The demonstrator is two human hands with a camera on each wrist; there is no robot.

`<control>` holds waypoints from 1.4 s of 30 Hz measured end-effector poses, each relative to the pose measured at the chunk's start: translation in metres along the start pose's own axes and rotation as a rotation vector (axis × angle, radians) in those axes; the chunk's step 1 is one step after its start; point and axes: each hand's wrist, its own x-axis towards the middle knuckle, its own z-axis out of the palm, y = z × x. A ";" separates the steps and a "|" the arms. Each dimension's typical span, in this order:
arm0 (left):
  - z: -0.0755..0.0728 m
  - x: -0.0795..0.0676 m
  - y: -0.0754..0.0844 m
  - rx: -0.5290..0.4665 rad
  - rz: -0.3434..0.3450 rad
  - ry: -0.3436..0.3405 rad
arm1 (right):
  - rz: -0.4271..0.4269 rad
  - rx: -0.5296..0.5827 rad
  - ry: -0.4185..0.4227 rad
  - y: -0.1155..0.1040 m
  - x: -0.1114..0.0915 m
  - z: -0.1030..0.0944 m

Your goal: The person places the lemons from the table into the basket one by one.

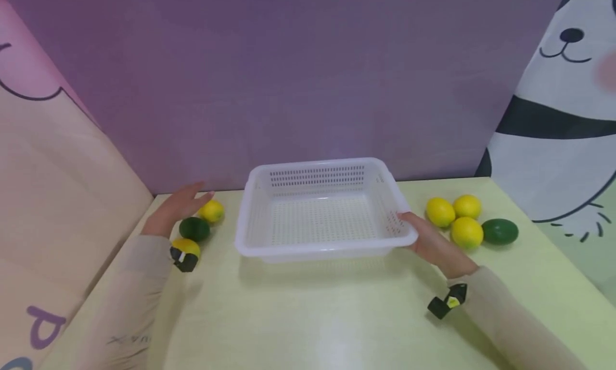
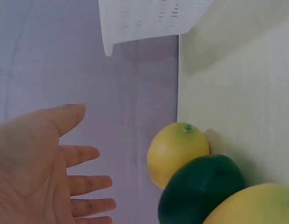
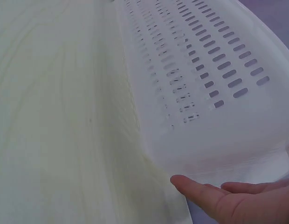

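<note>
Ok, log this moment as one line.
right hand touches white basket | left hand extended, holding nothing | left side: two lemons, one green fruit | right side: three lemons, another green fruit

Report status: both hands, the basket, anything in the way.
Left hand free, fingers straight, near left-side fruit. Right hand grips white basket at its right side. Basket empty. Right-side fruit off to its right; no obstruction visible.

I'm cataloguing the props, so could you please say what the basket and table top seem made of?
Basket: probably moulded plastic, smooth and slightly glossy, given its regular slots and rounded rim.
Table top: wood or wood-look laminate, I can't tell which, with soft sheen and faint grain lines.
</note>
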 end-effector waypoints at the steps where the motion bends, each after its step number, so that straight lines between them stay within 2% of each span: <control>1: 0.001 0.001 -0.001 -0.002 -0.002 -0.004 | 0.001 0.022 -0.017 0.001 0.001 0.000; 8: 0.003 0.005 -0.007 0.022 -0.008 -0.017 | -0.013 0.099 -0.088 0.005 0.004 0.000; 18: 0.006 0.008 0.000 -0.004 -0.047 -0.081 | -0.022 0.141 -0.095 0.006 0.001 -0.002; 26: 0.010 0.015 -0.001 -0.040 -0.021 -0.068 | -0.031 0.149 -0.101 0.005 0.000 -0.003; 33: 0.015 0.024 -0.006 -0.008 -0.032 -0.078 | -0.027 0.147 -0.111 0.006 0.002 -0.004; 42: 0.020 0.026 0.000 0.016 -0.036 -0.079 | -0.011 0.155 -0.113 0.007 0.003 -0.004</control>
